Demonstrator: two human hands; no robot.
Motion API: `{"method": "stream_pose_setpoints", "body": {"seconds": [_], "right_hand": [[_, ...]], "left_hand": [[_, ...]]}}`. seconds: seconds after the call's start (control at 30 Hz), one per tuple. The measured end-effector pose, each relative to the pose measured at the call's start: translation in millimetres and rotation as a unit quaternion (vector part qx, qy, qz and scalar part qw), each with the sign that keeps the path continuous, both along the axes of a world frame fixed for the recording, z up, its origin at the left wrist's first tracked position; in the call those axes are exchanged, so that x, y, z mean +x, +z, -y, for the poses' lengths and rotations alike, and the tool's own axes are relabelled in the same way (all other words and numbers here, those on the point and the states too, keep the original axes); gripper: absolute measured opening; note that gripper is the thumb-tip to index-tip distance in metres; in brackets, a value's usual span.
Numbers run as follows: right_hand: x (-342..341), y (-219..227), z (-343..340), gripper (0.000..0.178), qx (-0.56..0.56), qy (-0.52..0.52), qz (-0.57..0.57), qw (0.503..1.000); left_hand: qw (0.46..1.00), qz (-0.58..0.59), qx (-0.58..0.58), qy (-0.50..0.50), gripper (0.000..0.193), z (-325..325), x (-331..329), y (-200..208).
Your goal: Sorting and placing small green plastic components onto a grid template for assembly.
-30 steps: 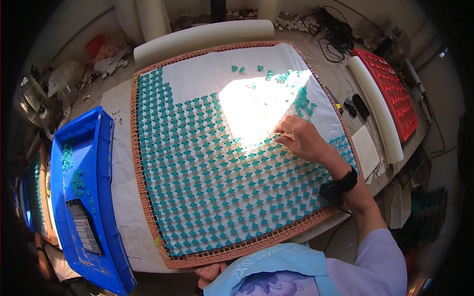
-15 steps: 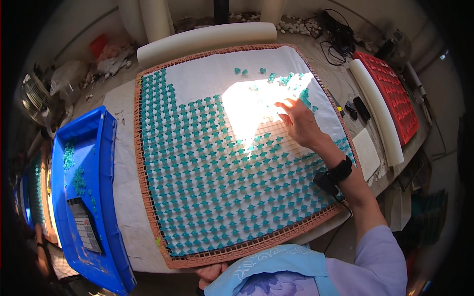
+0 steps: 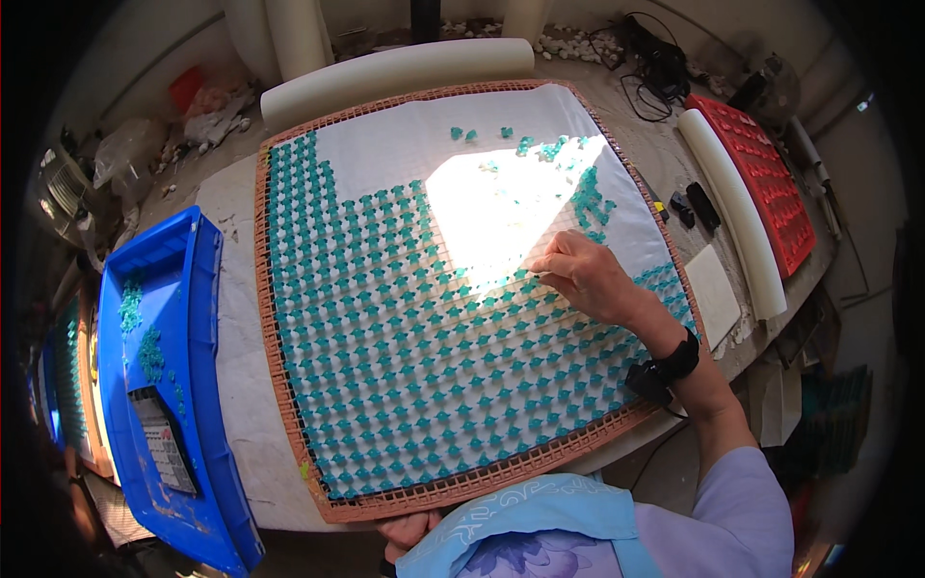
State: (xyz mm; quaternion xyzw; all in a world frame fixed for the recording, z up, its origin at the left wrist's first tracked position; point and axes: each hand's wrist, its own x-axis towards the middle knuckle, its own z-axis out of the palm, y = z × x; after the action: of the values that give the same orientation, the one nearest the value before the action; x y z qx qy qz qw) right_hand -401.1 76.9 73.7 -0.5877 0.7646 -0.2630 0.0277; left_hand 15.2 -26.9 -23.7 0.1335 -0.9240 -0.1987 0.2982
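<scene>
Right hand: centre-right, fingertips pressed together, contents unclear.
Loose teal pieces: just above it, strung down-frame.
Left hand: bottom edge, farther; grip hidden.

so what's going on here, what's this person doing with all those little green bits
One person is working over a brown-rimmed frame covered largely by rows of small teal pieces. Their right hand is at the edge of the rows, fingertips pinched; whether they hold a piece is unclear. The left hand is at the frame's near edge, partly hidden. Beyond the rows, loose teal pieces lie on a white sheet.
</scene>
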Motion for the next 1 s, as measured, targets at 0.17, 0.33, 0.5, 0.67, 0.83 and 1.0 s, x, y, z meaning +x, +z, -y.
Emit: {"method": "stream_pose_setpoints", "body": {"seconds": [0.17,0.33,0.5,0.67,0.83,1.0], "right_hand": [[-0.6,-4.9,-1.8,0.008,-0.019,0.009,-0.001,1.000],[1.1,-3.6,-2.7,0.007,-0.015,0.013,-0.003,1.000],[-1.5,1.1,-12.5,0.007,0.008,-0.022,-0.004,1.000],[-1.9,2.8,-15.5,0.006,0.005,-0.013,-0.002,1.000],[-4.0,10.3,-12.6,0.008,0.009,-0.043,0.042,0.998],[-1.8,5.9,-9.5,0.009,0.058,-0.011,0.034,0.998]], "left_hand": [[1.000,-0.007,-0.021,-0.012,0.028,1.4,-1.1,3.8],[1.000,0.004,0.019,0.002,0.024,-3.1,4.8,-1.7],[1.000,0.007,0.017,-0.013,0.022,-0.8,8.1,-4.9],[1.000,0.018,0.018,0.002,0.024,-4.0,16.7,-16.6],[1.000,-0.016,0.004,0.021,0.024,-5.9,10.0,-14.9],[0.997,0.045,0.054,0.009,0.023,-6.2,20.2,-14.3]]}}
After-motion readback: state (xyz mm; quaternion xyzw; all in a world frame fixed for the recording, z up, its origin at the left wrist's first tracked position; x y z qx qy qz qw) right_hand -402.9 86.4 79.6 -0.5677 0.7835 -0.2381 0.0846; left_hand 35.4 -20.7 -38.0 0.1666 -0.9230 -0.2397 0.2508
